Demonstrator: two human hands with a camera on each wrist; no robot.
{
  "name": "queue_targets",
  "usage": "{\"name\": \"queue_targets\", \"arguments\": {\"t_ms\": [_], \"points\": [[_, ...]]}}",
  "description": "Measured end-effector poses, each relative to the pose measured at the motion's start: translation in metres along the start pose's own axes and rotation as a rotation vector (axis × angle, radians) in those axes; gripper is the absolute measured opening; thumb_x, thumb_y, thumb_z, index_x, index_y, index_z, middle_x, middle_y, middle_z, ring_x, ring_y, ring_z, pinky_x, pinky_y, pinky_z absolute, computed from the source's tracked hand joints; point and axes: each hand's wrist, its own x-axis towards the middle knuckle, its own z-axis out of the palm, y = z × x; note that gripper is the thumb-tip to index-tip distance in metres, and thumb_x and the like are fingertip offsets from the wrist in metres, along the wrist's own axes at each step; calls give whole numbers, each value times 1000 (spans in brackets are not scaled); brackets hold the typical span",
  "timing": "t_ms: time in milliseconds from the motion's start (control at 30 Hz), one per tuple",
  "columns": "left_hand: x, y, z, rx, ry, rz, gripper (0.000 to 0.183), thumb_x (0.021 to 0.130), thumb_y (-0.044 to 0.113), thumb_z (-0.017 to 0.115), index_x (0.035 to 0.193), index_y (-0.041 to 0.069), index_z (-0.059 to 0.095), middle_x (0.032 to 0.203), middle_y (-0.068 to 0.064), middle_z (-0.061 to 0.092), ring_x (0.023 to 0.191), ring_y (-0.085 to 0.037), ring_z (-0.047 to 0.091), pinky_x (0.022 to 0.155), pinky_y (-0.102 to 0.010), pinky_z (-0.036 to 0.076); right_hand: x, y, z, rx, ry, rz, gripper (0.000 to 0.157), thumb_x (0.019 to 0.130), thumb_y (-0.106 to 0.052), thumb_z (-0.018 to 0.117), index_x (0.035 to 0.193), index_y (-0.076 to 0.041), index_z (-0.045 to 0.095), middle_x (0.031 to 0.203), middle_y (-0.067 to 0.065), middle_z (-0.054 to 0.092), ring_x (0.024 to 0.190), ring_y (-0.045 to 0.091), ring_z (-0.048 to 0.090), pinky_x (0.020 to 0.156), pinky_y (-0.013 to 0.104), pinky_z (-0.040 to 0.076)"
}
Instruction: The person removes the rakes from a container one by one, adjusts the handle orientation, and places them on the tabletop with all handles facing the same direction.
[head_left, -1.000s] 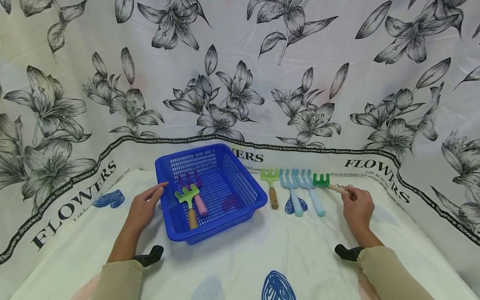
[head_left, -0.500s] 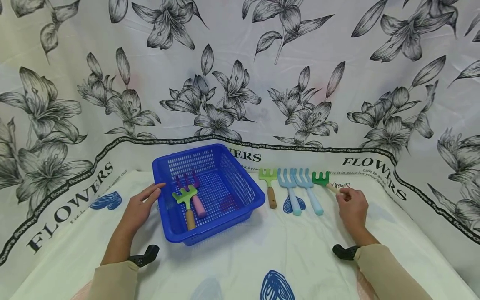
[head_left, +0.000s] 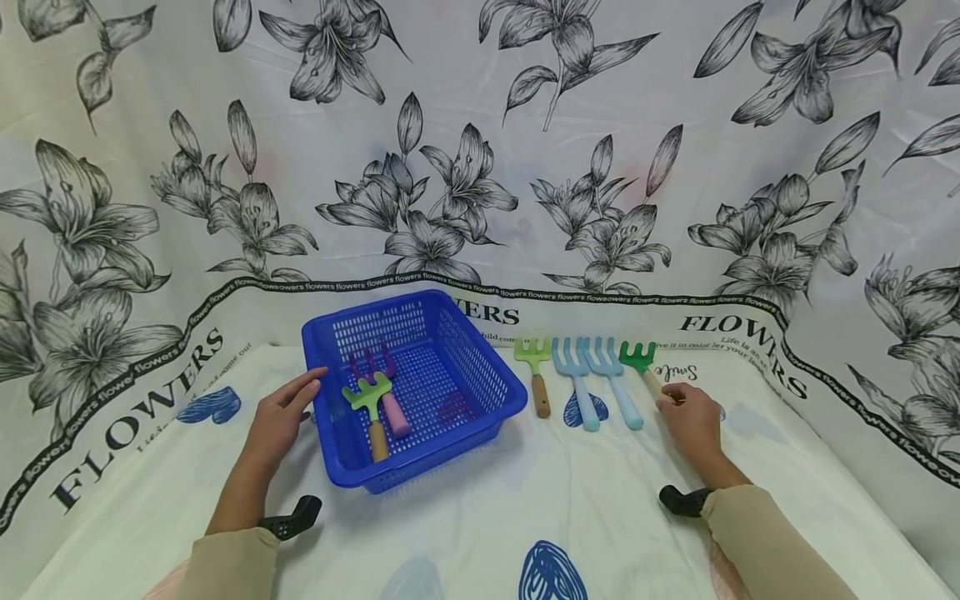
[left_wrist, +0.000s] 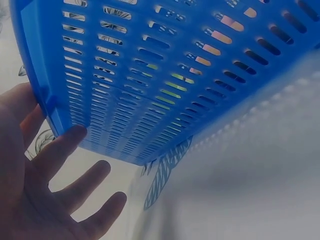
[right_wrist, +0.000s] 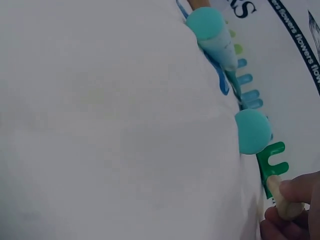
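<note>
My right hand (head_left: 692, 421) pinches the pale handle of a small dark green hand rake (head_left: 637, 355), thumb and fingers at the handle's end in the right wrist view. To its left lie two light blue hand rakes (head_left: 621, 387) and a lime green hand rake (head_left: 533, 358) with a wooden handle. My left hand (head_left: 276, 421) touches the left rim of a blue plastic basket (head_left: 442, 442); the left wrist view shows its fingers spread and mostly straight against the perforated side. Inside the basket are a lime green hand rake (head_left: 367, 396) and a purple one with a pink handle (head_left: 395, 415).
A white cloth (head_left: 465, 533) with blue leaf-like prints covers the table. Behind it hangs a curtain (head_left: 480, 83) with line-drawn flowers, bordered by a dark band of lettering. A black wrist mount (head_left: 292, 518) sits at the left sleeve, another (head_left: 684, 501) at the right.
My right hand has shifted a little left and turned the dark green rake, so its tines now point further away from me. My left hand stays at the basket rim.
</note>
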Motion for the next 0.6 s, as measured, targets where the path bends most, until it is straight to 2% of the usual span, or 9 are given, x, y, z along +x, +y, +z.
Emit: {"name": "queue_targets", "arguments": {"t_ms": [200, 367, 600], "points": [[0, -2, 0, -1, 15, 7, 65, 99, 57, 40, 148, 15, 42, 155, -15, 31, 138, -43, 30, 102, -62, 34, 2, -2, -1, 6, -51, 25, 24, 91, -8, 63, 113, 2, 65, 101, 18, 64, 90, 30, 56, 73, 38, 43], [2, -4, 1, -7, 13, 19, 64, 99, 56, 39, 148, 15, 42, 154, -16, 32, 137, -44, 33, 102, -62, 36, 3, -3, -1, -14, -77, 17, 25, 91, -6, 63, 114, 3, 64, 104, 21, 63, 92, 33, 57, 74, 42, 45], [1, -4, 1, -8, 10, 26, 64, 99, 56, 40, 148, 15, 42, 154, -16, 33, 136, -44, 35, 101, -60, 38, 1, -6, -9, -28, -158, 15, 29, 89, -6, 62, 116, 5, 62, 107, 24, 61, 94, 36, 54, 78, 46, 44]]}}
